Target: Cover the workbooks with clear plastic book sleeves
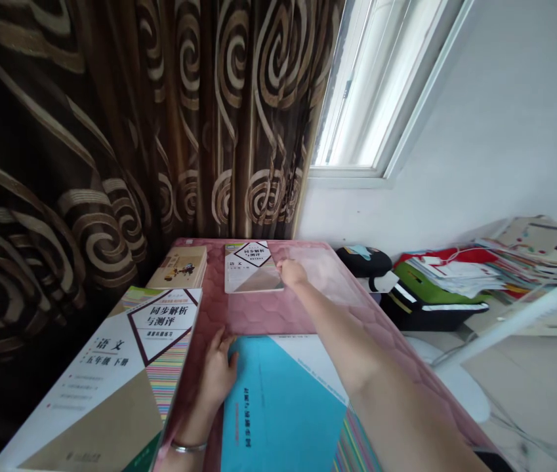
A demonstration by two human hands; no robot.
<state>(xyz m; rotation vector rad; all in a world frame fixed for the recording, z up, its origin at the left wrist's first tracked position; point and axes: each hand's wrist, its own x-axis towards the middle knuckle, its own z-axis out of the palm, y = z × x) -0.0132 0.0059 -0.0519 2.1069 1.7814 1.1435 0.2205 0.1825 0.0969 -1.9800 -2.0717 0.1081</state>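
L fingers [218, 338] spread at blue bk [288, 400]; R fingers [283, 263] curled at bklt [253, 278], grip unclear; my tug may crease it.

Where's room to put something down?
On the pink quilted mat: a narrow strip between the tan book stack and small white-tan book, plus right of the right forearm. Crowded: left, large white-tan book; front, flat blue book.

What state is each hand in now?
Left hand: open, at the left edge of the blue book.
Right hand: closed at the right edge of the far book; grip unclear.
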